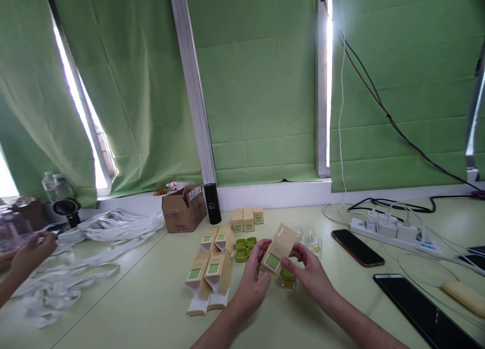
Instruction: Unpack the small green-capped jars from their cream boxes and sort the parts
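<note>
In the head view, the small beige carton with a green label is held aloft, just right of the landmark, the green square pieces, and nearer the person. The left hand has its fingers round the carton's left side; the right hand grasps the opposite lower corner, thumb against the front near the label. A green-topped jar shows partly beneath the carton, also right of the landmark.

The carton looks like light, fairly stiff card, likely to crease or dent under a hard squeeze; a gentle hold on opposite side walls, close to the folded edges, should suit it best. Whether anything is inside cannot be told.

Left of the landmark, the open cartons spread their flaps, edges that a sleeve or wrist could catch. To its right, clear cups crowd the far side of the carton, with a phone beyond. The widest gap on the table lies farther left of the landmark, between those cartons and the white ribbons.
</note>
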